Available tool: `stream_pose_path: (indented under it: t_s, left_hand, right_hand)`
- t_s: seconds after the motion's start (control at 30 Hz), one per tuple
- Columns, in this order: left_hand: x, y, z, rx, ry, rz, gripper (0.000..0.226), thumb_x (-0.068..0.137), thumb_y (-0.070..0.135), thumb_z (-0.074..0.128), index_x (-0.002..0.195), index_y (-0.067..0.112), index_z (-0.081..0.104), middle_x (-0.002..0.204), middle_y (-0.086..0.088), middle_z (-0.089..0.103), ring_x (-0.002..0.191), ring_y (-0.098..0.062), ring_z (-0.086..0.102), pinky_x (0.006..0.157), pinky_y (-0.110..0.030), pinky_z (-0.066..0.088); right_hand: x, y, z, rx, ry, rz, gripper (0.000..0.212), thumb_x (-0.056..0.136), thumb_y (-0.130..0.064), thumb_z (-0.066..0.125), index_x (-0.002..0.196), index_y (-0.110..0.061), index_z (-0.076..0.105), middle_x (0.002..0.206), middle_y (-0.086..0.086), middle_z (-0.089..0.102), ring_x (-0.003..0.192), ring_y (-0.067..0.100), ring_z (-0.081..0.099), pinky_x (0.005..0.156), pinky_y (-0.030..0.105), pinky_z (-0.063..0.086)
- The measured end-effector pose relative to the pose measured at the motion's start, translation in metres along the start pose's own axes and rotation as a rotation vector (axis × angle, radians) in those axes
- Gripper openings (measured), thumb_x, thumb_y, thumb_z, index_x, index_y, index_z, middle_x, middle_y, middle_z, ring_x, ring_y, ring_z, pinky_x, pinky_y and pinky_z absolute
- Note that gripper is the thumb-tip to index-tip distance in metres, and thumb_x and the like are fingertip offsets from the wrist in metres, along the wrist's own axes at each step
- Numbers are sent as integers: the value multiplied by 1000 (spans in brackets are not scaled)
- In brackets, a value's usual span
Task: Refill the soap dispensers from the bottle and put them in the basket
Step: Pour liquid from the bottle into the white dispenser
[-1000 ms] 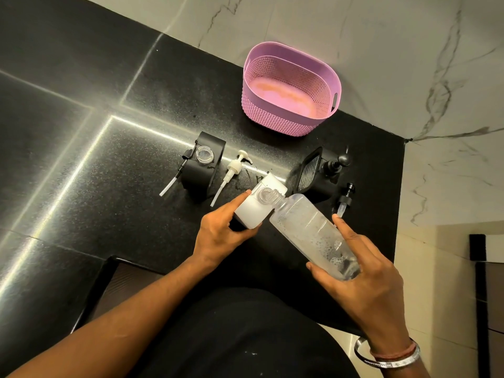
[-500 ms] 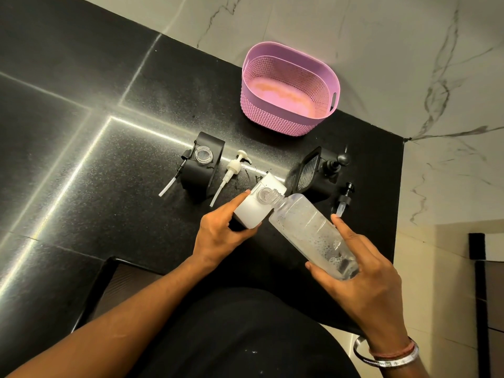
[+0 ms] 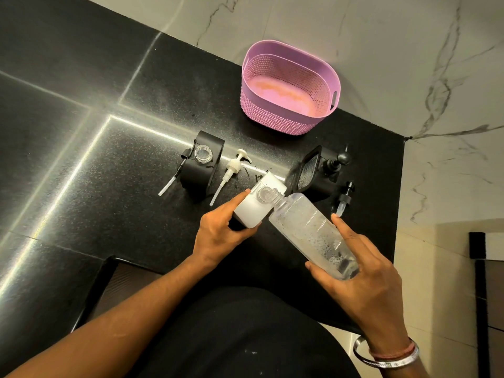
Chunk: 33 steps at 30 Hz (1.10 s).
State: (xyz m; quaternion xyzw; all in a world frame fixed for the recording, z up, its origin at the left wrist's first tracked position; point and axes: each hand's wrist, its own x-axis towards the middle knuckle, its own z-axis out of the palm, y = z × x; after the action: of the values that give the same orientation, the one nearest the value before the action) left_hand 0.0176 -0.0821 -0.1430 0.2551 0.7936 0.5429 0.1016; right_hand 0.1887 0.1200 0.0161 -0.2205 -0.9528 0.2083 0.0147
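My left hand [image 3: 221, 236] grips a white square dispenser [image 3: 255, 207] that stands on the black counter [image 3: 109, 173]. My right hand [image 3: 360, 279] holds a clear plastic bottle [image 3: 308, 230] tilted down, its mouth at the dispenser's open neck. Foamy clear liquid sits inside the bottle. A black dispenser [image 3: 201, 165] with an open clear neck stands to the left. Another black dispenser [image 3: 313, 170] stands behind the bottle, partly hidden. A pink perforated basket [image 3: 289, 126], with nothing in it, sits at the back by the wall.
A white pump head [image 3: 231, 173] lies between the black and white dispensers. A black pump with a white tube [image 3: 174, 178] lies left of the black dispenser, and another black pump [image 3: 344, 199] lies at the right. The counter's edge runs close on the right.
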Motion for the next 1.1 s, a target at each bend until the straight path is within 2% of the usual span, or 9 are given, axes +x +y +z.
stream_pose_path:
  t_s: [0.43,0.87,1.1]
  left_hand:
    - [0,4,-1,-4,17,-4,76,84,33,89,150,9,58,141,-2,69,128,-8,66,105,-33,57]
    - [1,3,-1,0,8,0,76,84,33,89,150,9,58,141,-3,69,127,-11,67,104,-35,58]
    - [0,3,0,-8,20,-6,77,82,26,93,149,9,59,141,-3,69,128,-12,67,104,-39,59]
  right_hand:
    - [0,-1,0,8,8,-3,97,72,-63,77,156,-25,47,126,3,67,102,9,60,72,2,43]
    - [0,-3,-1,-1,-6,10,98,72,-64,77,157,-26,45,126,1,66,102,7,60,67,-1,42]
    - [0,-3,-1,1,-1,9,98,72,-62,80,157,-26,46,126,1,66,103,8,61,70,2,45]
